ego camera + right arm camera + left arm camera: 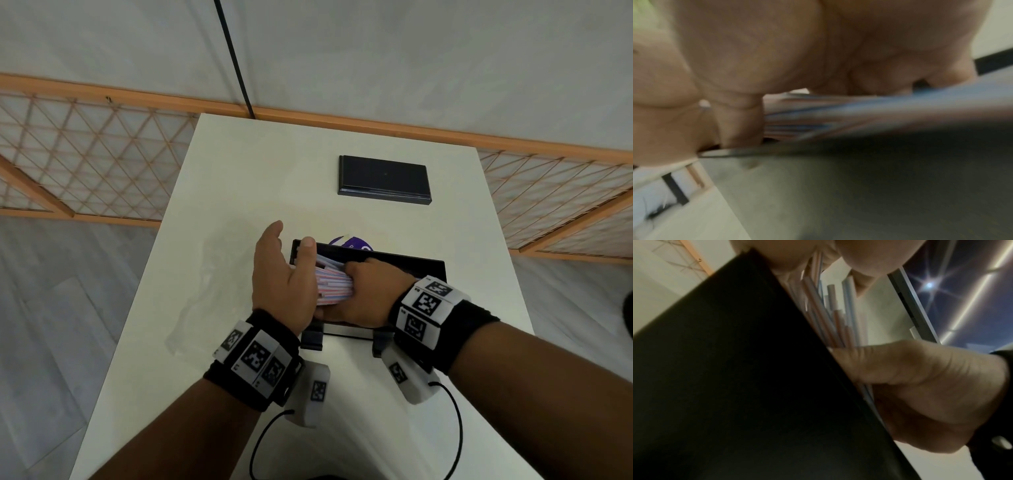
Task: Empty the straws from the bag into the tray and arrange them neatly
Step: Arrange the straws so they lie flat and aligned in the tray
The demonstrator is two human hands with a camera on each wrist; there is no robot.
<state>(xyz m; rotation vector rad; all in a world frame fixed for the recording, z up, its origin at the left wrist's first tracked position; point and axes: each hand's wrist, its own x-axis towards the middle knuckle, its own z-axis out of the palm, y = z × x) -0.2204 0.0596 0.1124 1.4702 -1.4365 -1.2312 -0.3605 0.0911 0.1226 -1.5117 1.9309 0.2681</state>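
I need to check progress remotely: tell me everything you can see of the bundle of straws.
The straws are thin tubes, pink, blue and white, plastic by the look, bunched roughly parallel in the black tray. The right hand grips the bundle, while the left hand, fingers straight, presses against its left ends, which stand uneven.

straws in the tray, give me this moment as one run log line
straws: in black tray | right hand: grips the bundle | left hand: flat against straw ends | bag: on table, left of tray
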